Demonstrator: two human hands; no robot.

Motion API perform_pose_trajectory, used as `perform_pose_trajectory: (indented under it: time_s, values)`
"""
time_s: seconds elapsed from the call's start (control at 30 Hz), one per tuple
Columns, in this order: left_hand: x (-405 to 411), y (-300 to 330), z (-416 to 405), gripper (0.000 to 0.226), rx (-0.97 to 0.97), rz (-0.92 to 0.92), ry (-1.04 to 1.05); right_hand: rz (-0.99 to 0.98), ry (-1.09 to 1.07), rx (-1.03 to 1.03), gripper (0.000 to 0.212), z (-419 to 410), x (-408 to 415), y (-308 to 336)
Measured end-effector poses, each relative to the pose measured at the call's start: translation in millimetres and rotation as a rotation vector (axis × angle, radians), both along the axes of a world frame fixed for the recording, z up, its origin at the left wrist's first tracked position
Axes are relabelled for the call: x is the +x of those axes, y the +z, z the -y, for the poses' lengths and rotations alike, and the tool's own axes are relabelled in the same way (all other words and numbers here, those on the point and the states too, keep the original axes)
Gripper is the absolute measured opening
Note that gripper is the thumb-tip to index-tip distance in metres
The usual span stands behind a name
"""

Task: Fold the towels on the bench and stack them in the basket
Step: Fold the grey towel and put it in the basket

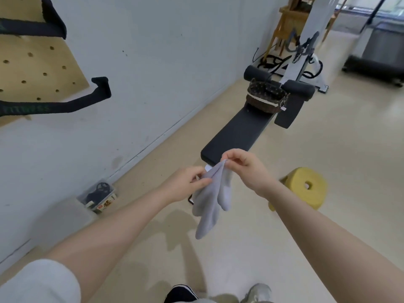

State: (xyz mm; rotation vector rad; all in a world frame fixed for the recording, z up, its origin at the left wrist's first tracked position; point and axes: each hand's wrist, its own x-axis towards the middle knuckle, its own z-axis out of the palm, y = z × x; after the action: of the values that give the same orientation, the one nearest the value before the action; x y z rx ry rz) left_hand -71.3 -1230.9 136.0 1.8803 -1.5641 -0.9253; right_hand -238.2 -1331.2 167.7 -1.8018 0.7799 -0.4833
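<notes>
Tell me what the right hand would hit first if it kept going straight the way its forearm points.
Probably the near end of the black bench. The right hand, pinching the grey towel together with the left hand, sits just short of that end in the picture. Depth is unclear, so it might pass above the pad.

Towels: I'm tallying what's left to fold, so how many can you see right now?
1. A light grey towel hangs in the air, pinched by the left hand and the right hand, in front of the bench. The basket may hide others.
</notes>
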Motion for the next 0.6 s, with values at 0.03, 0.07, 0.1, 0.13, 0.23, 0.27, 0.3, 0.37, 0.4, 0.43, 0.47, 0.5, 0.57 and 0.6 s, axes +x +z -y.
perform_pose_trajectory:
  time_s: [0.03,0.07,0.1,0.13,0.23,0.27,0.3,0.37,0.4,0.43,0.47,0.5,0.57,0.6]
  values:
    - [1,-3,15,0.030,0.003,-0.005,0.005,0.014,-0.034,-0.003,0.019,14,-2,0]
    - [2,-6,30,0.030,0.004,-0.007,0.010,0.031,-0.060,-0.003,0.019,28,-4,-1]
    - [2,-8,46,0.028,0.004,-0.012,0.008,0.046,-0.079,0.001,0.021,44,-6,-2]
    - [1,-10,63,0.026,0.005,-0.018,0.003,0.059,-0.096,0.003,0.023,60,-8,-4]
    - [-9,-18,115,0.027,-0.005,-0.053,0.013,0.115,-0.173,0.003,0.025,119,-13,-7]
    - [-13,-21,133,0.030,-0.004,-0.078,0.035,0.150,-0.210,0.013,0.025,141,-16,-6]
    - [-17,-23,152,0.033,0.002,-0.113,0.064,0.179,-0.248,0.029,0.025,164,-19,-6]
    - [-25,-29,189,0.036,0.015,-0.193,0.145,0.192,-0.291,0.071,0.023,211,-25,-8]
    - [-29,-30,206,0.036,0.017,-0.236,0.201,0.183,-0.289,0.091,0.021,235,-27,-9]
    - [-33,-32,223,0.036,0.019,-0.287,0.262,0.172,-0.283,0.109,0.019,258,-30,-10]
    - [-36,-34,239,0.036,0.023,-0.339,0.319,0.161,-0.280,0.122,0.018,283,-33,-10]
    - [-38,-36,255,0.037,0.038,-0.372,0.360,0.148,-0.280,0.128,0.016,306,-36,-10]
    - [-40,-41,284,0.034,0.081,-0.333,0.398,0.120,-0.285,0.115,0.016,350,-41,-10]
    - [-40,-44,297,0.032,0.103,-0.285,0.405,0.111,-0.298,0.098,0.016,370,-41,-10]
